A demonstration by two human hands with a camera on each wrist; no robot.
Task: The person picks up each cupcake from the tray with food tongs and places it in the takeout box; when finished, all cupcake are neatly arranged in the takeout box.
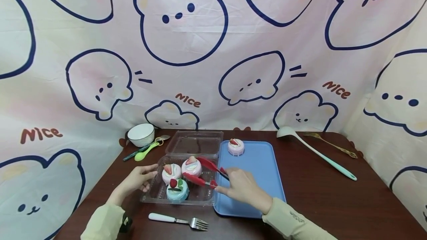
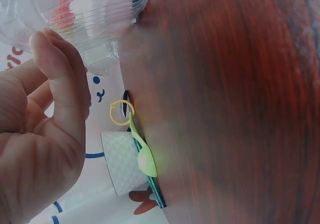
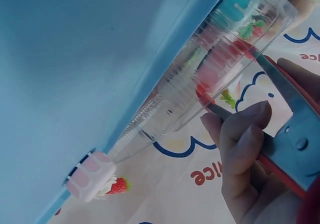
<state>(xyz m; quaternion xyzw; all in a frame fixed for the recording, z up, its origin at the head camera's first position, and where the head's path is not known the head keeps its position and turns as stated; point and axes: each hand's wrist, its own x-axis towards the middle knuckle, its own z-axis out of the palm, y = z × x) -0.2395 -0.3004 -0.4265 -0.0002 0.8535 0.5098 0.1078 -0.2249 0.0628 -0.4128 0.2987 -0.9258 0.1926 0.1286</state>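
My right hand (image 1: 245, 186) grips a pair of tongs (image 3: 295, 129) with red tips and a metal body. Their tips lie on either side of a pink toy cake (image 1: 191, 167) topped with a strawberry. That cake is inside a clear plastic box (image 1: 203, 200), beside another pink cake (image 1: 171, 174) and a blue cake (image 1: 177, 191) with a red berry. At the box's left rim is my left hand (image 1: 135, 180), its fingers loosely bent, with fingertips at the rim in the left wrist view. On the blue tray (image 1: 263, 180), at its far end, stands a pink strawberry cake (image 1: 236, 147).
The box's lid (image 1: 195, 143) lies folded back behind it. A white bowl (image 1: 141, 135) and a green measuring spoon (image 1: 146, 152) are at the back left. In front lies a white-handled fork (image 1: 178, 220). To the right are a ladle (image 1: 320, 153) and a gold fork (image 1: 333, 145).
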